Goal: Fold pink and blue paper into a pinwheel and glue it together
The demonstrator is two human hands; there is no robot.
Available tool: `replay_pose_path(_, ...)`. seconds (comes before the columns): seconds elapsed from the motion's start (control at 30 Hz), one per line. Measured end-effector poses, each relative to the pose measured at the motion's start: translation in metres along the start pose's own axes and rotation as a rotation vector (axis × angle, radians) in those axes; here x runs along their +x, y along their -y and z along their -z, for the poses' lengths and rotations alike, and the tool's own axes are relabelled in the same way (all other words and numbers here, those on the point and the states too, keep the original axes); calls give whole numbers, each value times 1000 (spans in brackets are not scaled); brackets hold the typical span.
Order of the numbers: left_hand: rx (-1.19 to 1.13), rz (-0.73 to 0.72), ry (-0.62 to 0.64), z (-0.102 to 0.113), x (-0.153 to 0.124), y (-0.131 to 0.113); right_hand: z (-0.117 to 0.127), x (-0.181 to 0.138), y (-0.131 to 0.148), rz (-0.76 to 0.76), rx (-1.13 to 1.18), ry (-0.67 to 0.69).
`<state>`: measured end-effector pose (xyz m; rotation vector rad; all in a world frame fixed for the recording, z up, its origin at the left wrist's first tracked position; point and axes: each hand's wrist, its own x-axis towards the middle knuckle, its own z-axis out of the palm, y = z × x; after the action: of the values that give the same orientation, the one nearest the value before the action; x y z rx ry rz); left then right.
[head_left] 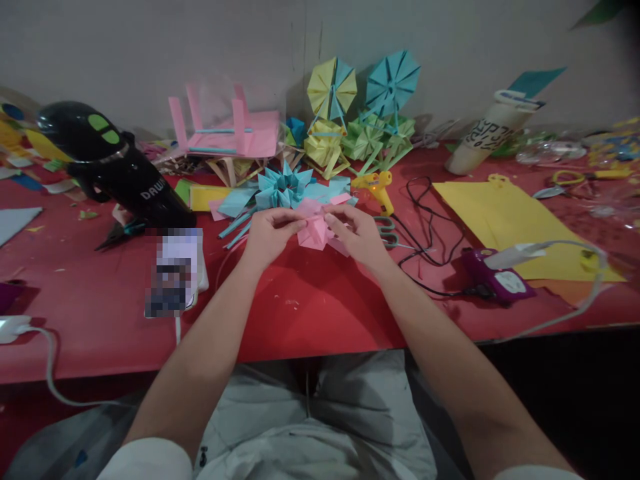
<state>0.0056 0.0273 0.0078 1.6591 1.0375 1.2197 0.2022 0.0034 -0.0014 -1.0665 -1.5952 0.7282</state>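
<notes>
A folded pink paper piece (314,235) is held between both hands, just above the red table's middle. My left hand (271,235) pinches its left edge between thumb and fingers. On the opposite side, my right hand (357,233) grips it the same way. Right behind the hands lies a blue folded-paper star (284,188), with rolled blue paper sticks (235,227) to its left. Close to my right hand are a yellow glue gun (375,188) and the green handles of a pair of scissors (389,233).
A phone (175,273) on a cable and a black bottle (130,170) are at left. Pink paper furniture (235,133) and paper wheels (393,83) stand at the wall. To the right are yellow sheets (500,223), a purple power adapter (500,275), looped cords and a tilted cup (487,130).
</notes>
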Motion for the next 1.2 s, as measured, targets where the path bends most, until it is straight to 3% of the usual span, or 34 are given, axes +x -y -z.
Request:
replay_pose_path(0.13,-64,48,6,2,-1,-2,2,0,-3,6,-23,172)
replay_pose_path(0.37,-51,205,150,7,-5,-14,3,-1,0,16,-17,176)
replay_pose_path(0.5,-5,265,243,12,-6,-15,2,-2,4,-10,7,249)
replay_pose_path(0.83,43,228,405,15,-6,-27,7,-2,17,-163,101,365)
replay_pose_path(1.03,65,245,469,16,-7,-29,10,-5,15,-350,264,484)
replay_pose_path(1.1,67,245,483,16,-7,-29,9,-5,12,-358,267,494)
replay_pose_path(1.2,53,217,485,15,-7,-28,9,-4,8,-255,166,461)
